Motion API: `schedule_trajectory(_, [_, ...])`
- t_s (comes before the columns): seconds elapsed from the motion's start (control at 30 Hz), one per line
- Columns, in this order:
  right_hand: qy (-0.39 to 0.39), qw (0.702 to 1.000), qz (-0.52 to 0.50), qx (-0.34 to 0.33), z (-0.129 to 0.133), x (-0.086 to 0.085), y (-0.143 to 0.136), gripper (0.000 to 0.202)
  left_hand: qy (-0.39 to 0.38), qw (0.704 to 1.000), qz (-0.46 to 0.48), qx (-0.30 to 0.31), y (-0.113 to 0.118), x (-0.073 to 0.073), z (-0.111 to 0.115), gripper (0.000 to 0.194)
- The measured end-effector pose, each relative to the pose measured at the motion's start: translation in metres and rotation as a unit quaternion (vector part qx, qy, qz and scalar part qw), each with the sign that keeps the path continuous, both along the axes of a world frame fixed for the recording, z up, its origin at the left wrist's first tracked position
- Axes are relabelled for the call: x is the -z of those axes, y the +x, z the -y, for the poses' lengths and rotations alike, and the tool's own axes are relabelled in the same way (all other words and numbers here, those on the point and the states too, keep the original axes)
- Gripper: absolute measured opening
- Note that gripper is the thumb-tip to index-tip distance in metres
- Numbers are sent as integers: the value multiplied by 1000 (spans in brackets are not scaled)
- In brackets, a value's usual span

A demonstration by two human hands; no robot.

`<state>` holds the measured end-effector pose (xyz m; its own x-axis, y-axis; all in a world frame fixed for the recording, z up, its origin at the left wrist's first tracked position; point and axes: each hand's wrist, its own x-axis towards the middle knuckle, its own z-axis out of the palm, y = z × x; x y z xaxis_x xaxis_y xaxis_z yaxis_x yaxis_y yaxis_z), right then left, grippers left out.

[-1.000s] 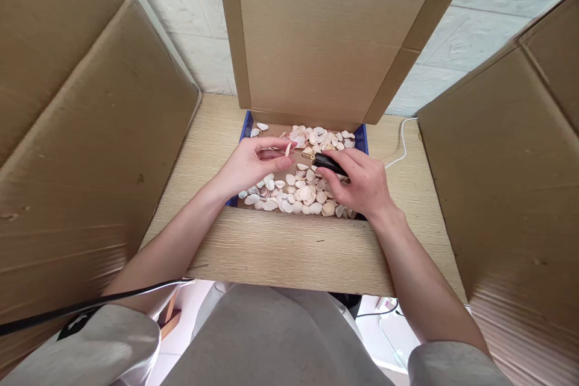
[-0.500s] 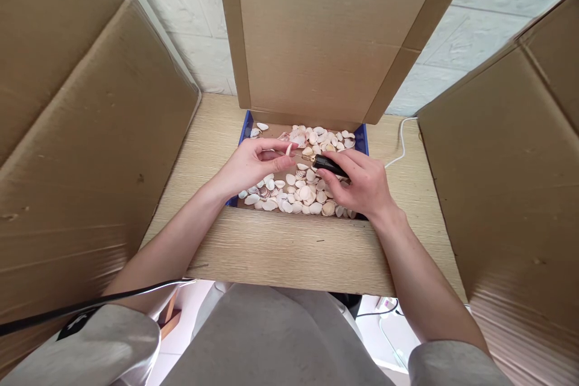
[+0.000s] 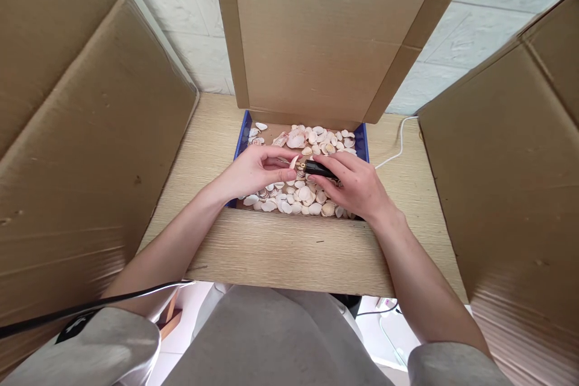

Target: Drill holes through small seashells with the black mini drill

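Head view: the left hand (image 3: 254, 170) pinches one shell (image 3: 294, 163) between thumb and fingers above the blue-sided box (image 3: 362, 139). The right hand (image 3: 358, 184) grips a black tool (image 3: 319, 169); its bit (image 3: 283, 161) appears through the shell, not yet withdrawn. Loose shells (image 3: 304, 194) lie near and far; any holes are indiscernible.

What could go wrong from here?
1. The thin bit of the black tool shows past the held shell, between the bare fingers of the left hand; a slip might nick them.
2. The shell seems held only by fingertips, so it could twist or crack if the right hand tilts the tool.
3. If dropped, it might get lost among the loose shells below.
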<state>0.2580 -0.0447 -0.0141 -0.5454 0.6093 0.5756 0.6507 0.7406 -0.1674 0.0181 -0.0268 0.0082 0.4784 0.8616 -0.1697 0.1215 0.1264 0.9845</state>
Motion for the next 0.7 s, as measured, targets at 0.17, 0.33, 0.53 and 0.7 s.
schedule_trajectory(0.17, [9, 1000, 2, 0, 0, 1, 1, 34, 2, 1000, -3, -1, 0, 1, 1, 49])
schedule_trajectory(0.33, [10, 1000, 6, 2, 0, 2, 1, 34, 8, 1000, -13, 4, 0, -1, 2, 46])
schedule_trajectory(0.53, [-6, 1000, 26, 2, -1, 2, 3, 34, 10, 1000, -14, 26, 1, -2, 2, 41])
schedule_trajectory(0.7, [-11, 1000, 24, 9, -1, 2, 2, 34, 17, 999, -9, 35, 0, -2, 1, 39])
